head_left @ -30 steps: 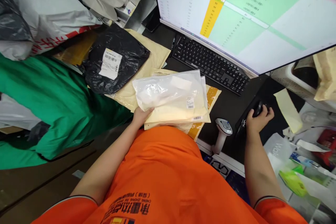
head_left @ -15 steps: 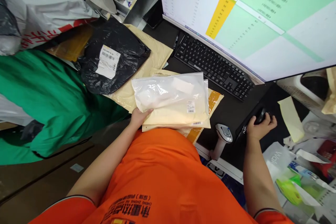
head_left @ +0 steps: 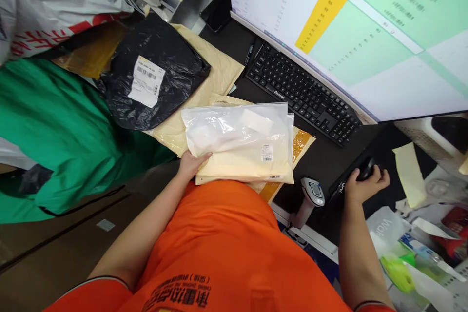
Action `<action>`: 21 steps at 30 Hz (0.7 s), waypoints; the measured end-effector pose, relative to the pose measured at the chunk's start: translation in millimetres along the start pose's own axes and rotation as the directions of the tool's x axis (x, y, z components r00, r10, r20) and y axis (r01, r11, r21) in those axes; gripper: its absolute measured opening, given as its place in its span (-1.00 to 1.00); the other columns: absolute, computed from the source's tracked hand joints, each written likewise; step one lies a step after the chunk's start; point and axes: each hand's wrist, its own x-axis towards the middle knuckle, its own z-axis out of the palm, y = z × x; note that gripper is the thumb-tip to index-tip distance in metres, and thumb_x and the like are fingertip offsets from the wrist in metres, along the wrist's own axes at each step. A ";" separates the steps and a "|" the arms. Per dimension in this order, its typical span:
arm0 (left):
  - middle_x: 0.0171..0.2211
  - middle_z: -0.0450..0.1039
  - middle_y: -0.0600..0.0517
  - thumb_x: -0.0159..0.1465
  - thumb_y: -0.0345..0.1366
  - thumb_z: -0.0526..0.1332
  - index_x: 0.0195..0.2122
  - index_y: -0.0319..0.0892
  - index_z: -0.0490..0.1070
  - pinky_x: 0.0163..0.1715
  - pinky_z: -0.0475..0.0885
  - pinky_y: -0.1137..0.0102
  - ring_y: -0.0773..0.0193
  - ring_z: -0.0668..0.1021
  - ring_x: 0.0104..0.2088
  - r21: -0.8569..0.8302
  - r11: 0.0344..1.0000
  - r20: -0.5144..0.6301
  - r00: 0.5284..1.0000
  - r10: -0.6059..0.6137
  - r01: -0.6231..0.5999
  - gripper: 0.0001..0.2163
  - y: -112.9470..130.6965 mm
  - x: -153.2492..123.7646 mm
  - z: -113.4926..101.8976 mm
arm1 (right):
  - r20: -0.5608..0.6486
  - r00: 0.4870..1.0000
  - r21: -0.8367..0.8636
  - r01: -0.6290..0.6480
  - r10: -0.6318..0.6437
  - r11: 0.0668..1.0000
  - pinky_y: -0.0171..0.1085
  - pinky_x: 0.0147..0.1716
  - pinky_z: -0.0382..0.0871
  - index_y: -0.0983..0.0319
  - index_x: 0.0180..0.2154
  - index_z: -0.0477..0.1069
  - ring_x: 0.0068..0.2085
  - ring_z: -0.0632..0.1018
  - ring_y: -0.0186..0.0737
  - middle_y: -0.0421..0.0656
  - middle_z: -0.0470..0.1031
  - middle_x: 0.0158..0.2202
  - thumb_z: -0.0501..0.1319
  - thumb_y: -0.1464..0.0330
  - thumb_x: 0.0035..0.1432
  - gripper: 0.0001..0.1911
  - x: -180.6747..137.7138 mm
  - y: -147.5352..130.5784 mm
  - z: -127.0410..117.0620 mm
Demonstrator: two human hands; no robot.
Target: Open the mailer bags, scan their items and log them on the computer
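Note:
My left hand point(head_left: 193, 163) grips the lower left edge of a clear plastic bag point(head_left: 234, 131), thumb on top and fingers hidden beneath. Pale yellow contents and a small barcode label show through the plastic; a second similar bag lies under it. Below both are padded envelopes, one with orange-brown tape point(head_left: 301, 142). My right hand point(head_left: 363, 184) is wrapped round a black computer mouse point(head_left: 366, 169) on a dark mouse pad. Between the bags and that hand stands a grey barcode scanner point(head_left: 310, 197).
A black plastic parcel point(head_left: 175, 75) with a white label lies on a large padded envelope point(head_left: 223, 58) at left. Behind are a black keyboard point(head_left: 303, 92) and a monitor point(head_left: 329, 24) showing a spreadsheet. Green cloth point(head_left: 66, 141) hangs at left; plastic wrappings point(head_left: 387, 226) crowd the right.
The camera view has shifted slightly, moving the monitor and keyboard right in the picture. Both hands keep their holds on the bag and mouse.

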 end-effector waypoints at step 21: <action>-0.10 0.67 -0.20 -0.29 0.14 0.57 -0.18 -0.19 0.53 -0.02 0.62 0.04 -0.14 0.68 -0.08 -0.052 0.997 0.143 0.987 0.068 -0.061 -0.29 16.1 -9.0 -9.9 | -0.044 0.999 0.060 -0.026 0.029 0.998 0.18 0.31 0.21 0.41 0.28 0.26 0.36 0.26 0.25 0.29 0.16 0.31 0.27 0.19 0.12 -0.24 -0.8 -1.9 3.9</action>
